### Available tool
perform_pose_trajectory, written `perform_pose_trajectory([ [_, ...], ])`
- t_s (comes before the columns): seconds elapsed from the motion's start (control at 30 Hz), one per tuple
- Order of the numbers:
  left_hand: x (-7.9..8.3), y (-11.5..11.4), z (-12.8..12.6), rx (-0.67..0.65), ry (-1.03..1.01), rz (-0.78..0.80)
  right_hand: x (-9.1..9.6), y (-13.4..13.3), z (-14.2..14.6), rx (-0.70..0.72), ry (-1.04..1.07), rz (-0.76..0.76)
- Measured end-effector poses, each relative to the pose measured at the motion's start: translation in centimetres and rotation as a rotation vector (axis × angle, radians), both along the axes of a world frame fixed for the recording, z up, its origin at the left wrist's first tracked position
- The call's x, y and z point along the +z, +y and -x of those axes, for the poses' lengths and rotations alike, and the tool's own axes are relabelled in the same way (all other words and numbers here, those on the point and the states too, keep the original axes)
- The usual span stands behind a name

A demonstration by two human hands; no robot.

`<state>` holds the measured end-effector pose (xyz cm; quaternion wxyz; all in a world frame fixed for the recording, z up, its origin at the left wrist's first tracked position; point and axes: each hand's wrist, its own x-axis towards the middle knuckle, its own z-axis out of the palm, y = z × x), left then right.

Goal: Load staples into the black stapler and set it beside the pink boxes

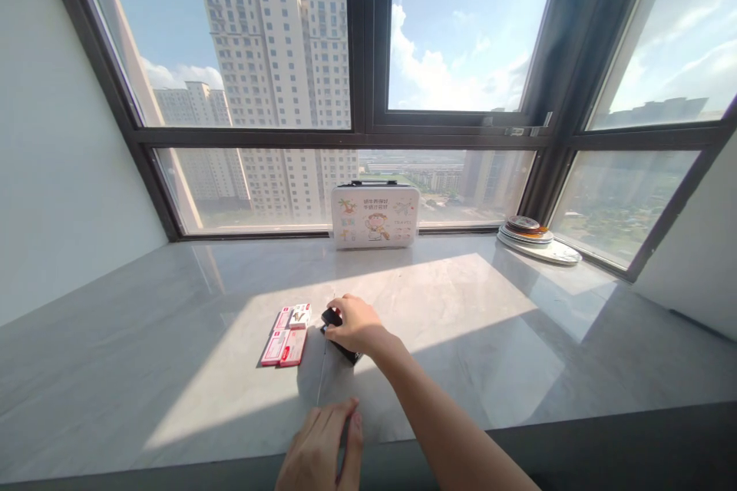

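My right hand (358, 324) reaches forward over the marble sill, its thumb and fingers closed around the upper end of a long black stapler-like object (345, 353). Much of that object is covered by the hand, so its exact kind is hard to make out. Just left of it lie flat red-and-white boxes (274, 347), side by side, and a small white box (300, 315) with a dark picture sits at their upper right. Near the front edge, my left hand (325, 445) is held palm down with fingers stretched out and nothing visible in it.
A white case (375, 216) with cartoon prints and a dark handle stands against the window. Stacked plates (533, 239) occupy the right back corner. Dark window frames (345, 140) border the sill (190, 391), whose front edge runs below my hands.
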<state>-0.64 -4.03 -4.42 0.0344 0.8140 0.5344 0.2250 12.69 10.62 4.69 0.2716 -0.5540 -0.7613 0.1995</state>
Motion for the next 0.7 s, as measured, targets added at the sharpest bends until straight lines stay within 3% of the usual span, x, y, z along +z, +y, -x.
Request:
perform_pose_trajectory([
  [0.07, 1.9, 1.4, -1.0, 0.115, -0.031, -0.005, 0.0, -1.6, -2.8, 0.012, 0.0, -0.022],
  [0.13, 2.7, 2.7, -2.3, 0.186, -0.005, -0.018, -0.3, -3.4, -5.1, 0.008, 0.013, -0.054],
  [0.27, 2.1, 4.4, -4.4, 0.084, 0.093, 0.014, -1.9, -5.4, -6.2, -0.037, 0.117, -0.133],
  [0.37, 1.6, 4.9, -4.5, 0.067, 0.129, 0.003, -3.3, -4.9, -4.6, -0.106, 0.243, -0.223],
  [0.5, 2.1, 5.4, -3.8, 0.09, 0.143, -0.056, -3.6, -3.0, -2.8, -0.185, 0.695, -0.223],
  [0.6, 2.1, 5.9, -3.4, 0.129, 0.128, -0.089, -3.3, -1.6, -3.9, -0.261, 0.944, -0.183],
  [0.7, 1.3, 6.2, -3.3, 0.121, 0.1, -0.139, -3.8, -0.9, -6.9, -0.396, 1.109, -0.123],
])
